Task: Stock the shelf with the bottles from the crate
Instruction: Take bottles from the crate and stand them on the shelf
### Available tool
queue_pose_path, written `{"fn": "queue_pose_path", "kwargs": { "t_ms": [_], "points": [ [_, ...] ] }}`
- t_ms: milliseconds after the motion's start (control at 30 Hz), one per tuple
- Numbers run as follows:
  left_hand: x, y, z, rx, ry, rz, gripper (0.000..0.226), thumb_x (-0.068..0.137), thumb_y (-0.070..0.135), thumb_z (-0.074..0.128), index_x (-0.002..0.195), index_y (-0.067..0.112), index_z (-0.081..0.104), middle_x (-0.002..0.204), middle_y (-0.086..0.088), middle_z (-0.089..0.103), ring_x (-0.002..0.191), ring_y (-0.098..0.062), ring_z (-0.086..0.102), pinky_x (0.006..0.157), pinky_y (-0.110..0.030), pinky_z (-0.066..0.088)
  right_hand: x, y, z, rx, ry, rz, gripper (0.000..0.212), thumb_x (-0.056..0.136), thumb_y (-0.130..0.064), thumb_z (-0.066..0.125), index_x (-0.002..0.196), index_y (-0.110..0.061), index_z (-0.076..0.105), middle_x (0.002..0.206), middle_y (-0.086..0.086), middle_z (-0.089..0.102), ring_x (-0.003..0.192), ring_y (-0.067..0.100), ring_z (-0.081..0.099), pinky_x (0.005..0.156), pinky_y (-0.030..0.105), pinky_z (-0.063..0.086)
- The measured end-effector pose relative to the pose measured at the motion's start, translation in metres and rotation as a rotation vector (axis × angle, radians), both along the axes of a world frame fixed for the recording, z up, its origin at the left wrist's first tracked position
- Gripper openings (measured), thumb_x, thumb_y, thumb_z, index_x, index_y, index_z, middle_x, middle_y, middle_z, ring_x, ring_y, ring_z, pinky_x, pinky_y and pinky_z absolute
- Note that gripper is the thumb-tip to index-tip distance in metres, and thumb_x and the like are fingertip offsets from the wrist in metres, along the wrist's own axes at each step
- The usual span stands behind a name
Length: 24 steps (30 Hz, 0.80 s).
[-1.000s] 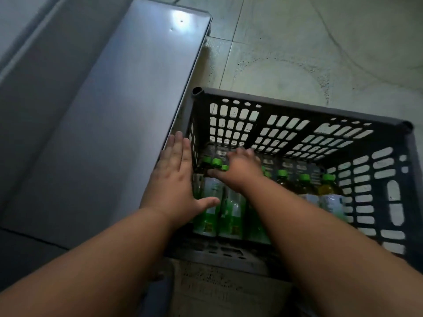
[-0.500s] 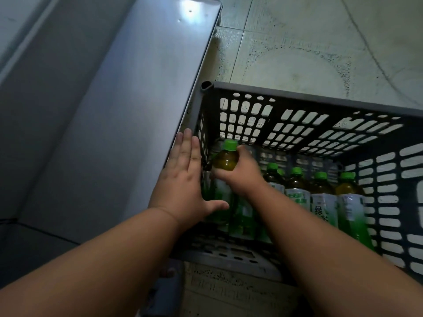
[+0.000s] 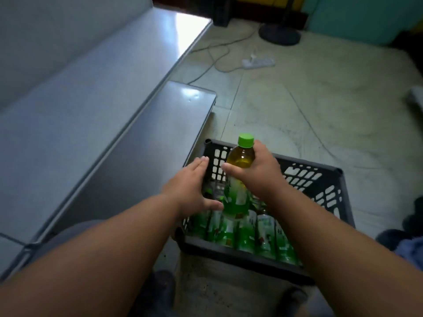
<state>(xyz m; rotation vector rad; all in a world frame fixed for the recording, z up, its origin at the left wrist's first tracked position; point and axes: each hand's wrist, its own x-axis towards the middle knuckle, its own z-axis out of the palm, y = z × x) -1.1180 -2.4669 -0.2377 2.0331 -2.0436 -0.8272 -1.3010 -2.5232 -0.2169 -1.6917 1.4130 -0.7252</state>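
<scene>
A dark grey slotted crate [image 3: 320, 179] stands on the floor with several green-labelled tea bottles [image 3: 263, 234] upright inside. My right hand [image 3: 258, 172] grips one bottle [image 3: 240, 161] by its shoulder, green cap up, lifted above the others and over the crate's far-left corner. My left hand [image 3: 190, 188] lies flat with straight fingers on the crate's left rim, thumb toward the lifted bottle. The grey metal shelf [image 3: 146, 138] runs along the crate's left side, with a higher shelf board [image 3: 68, 92] behind it.
A white power strip [image 3: 258, 61] with cables lies on the tiled floor beyond the crate. A round dark stand base [image 3: 279, 34] sits at the back. Dark and blue cloth [image 3: 409, 239] lies at the right edge. My shoes [image 3: 160, 284] are below the crate.
My right hand has pulled one bottle up out of the crate, from among the others to above the rim. The view has tilted up. My left hand stays on the rim.
</scene>
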Motion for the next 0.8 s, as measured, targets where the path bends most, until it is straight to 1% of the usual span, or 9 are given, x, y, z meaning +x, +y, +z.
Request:
{"fn": "queue_pose_path", "kwargs": {
  "t_ms": [67, 133, 267, 367, 433, 500, 600, 733, 800],
  "points": [
    [0.011, 0.018, 0.041, -0.081, 0.037, 0.039, 0.122, 0.064, 0.064, 0.082, 0.159, 0.025, 0.016, 0.164, 0.007, 0.021, 0.149, -0.012, 0.021, 0.120, -0.032, 0.023, 0.015, 0.008, 0.046, -0.087, 0.012, 0.022, 0.054, 0.069, -0.041, 0.088, 0.110, -0.030, 0.054, 0.096, -0.015, 0.062, 0.088, 0.003, 0.060, 0.079, 0.031, 0.052],
    [0.032, 0.040, 0.080, -0.169, 0.037, 0.092, 0.112, 0.067, 0.064, 0.080, 0.156, 0.026, 0.024, 0.160, 0.006, 0.030, 0.144, -0.012, 0.029, 0.115, -0.029, 0.026, 0.037, 0.018, 0.093, -0.185, 0.009, 0.068, 0.054, 0.068, -0.041, 0.087, 0.109, -0.032, 0.052, 0.094, -0.017, 0.060, 0.087, 0.003, 0.059, 0.079, 0.029, 0.050],
    [0.089, 0.092, 0.139, -0.317, -0.004, 0.217, 0.106, 0.068, 0.066, 0.079, 0.154, 0.032, 0.028, 0.158, 0.008, 0.034, 0.141, -0.013, 0.035, 0.112, -0.031, 0.034, 0.104, 0.050, 0.165, -0.321, -0.047, 0.210, 0.053, 0.070, -0.038, 0.087, 0.109, -0.033, 0.050, 0.092, -0.021, 0.057, 0.084, -0.003, 0.056, 0.067, 0.013, 0.042],
    [0.136, 0.133, 0.158, -0.353, -0.017, 0.373, 0.103, 0.068, 0.068, 0.076, 0.153, 0.035, 0.028, 0.159, 0.008, 0.033, 0.140, -0.015, 0.038, 0.110, -0.037, 0.041, 0.163, 0.078, 0.192, -0.343, -0.110, 0.306, 0.058, 0.072, -0.038, 0.086, 0.116, -0.030, 0.050, 0.096, -0.019, 0.057, 0.091, 0.006, 0.058, 0.069, 0.014, 0.043],
    [0.171, 0.160, 0.158, -0.332, -0.070, 0.444, 0.102, 0.071, 0.071, 0.071, 0.154, 0.034, 0.024, 0.162, 0.007, 0.027, 0.144, -0.017, 0.033, 0.113, -0.042, 0.038, 0.203, 0.093, 0.197, -0.318, -0.154, 0.354, 0.059, 0.073, -0.038, 0.085, 0.117, -0.030, 0.047, 0.101, -0.014, 0.060, 0.097, 0.012, 0.060, 0.072, 0.018, 0.046],
    [0.205, 0.184, 0.146, -0.283, -0.126, 0.497, 0.105, 0.073, 0.072, 0.068, 0.156, 0.029, 0.020, 0.164, 0.004, 0.023, 0.148, -0.017, 0.025, 0.118, -0.039, 0.031, 0.241, 0.107, 0.196, -0.297, -0.187, 0.391, 0.058, 0.073, -0.040, 0.085, 0.115, -0.031, 0.047, 0.104, -0.012, 0.062, 0.099, 0.015, 0.062, 0.075, 0.023, 0.048],
    [0.247, 0.207, 0.116, -0.237, -0.204, 0.553, 0.110, 0.075, 0.077, 0.062, 0.158, 0.022, 0.016, 0.165, 0.001, 0.019, 0.150, -0.018, 0.019, 0.120, -0.036, 0.021, 0.294, 0.121, 0.183, -0.295, -0.160, 0.465, 0.056, 0.072, -0.044, 0.084, 0.113, -0.030, 0.048, 0.101, -0.011, 0.062, 0.096, 0.016, 0.063, 0.076, 0.029, 0.052],
    [0.281, 0.203, 0.078, -0.221, -0.255, 0.617, 0.114, 0.076, 0.080, 0.056, 0.159, 0.016, 0.010, 0.167, -0.004, 0.008, 0.153, -0.019, 0.009, 0.122, -0.037, 0.013, 0.345, 0.125, 0.156, -0.303, -0.092, 0.544, 0.059, 0.070, -0.045, 0.085, 0.114, -0.026, 0.050, 0.103, -0.008, 0.064, 0.098, 0.016, 0.063, 0.084, 0.036, 0.055],
    [0.289, 0.197, 0.061, -0.208, -0.295, 0.645, 0.114, 0.077, 0.084, 0.045, 0.159, 0.015, 0.006, 0.168, -0.005, 0.002, 0.154, -0.020, 0.001, 0.123, -0.038, 0.007, 0.358, 0.121, 0.144, -0.296, -0.088, 0.565, 0.059, 0.069, -0.044, 0.085, 0.113, -0.026, 0.052, 0.102, -0.008, 0.065, 0.097, 0.015, 0.064, 0.087, 0.041, 0.057]
  ]
}}
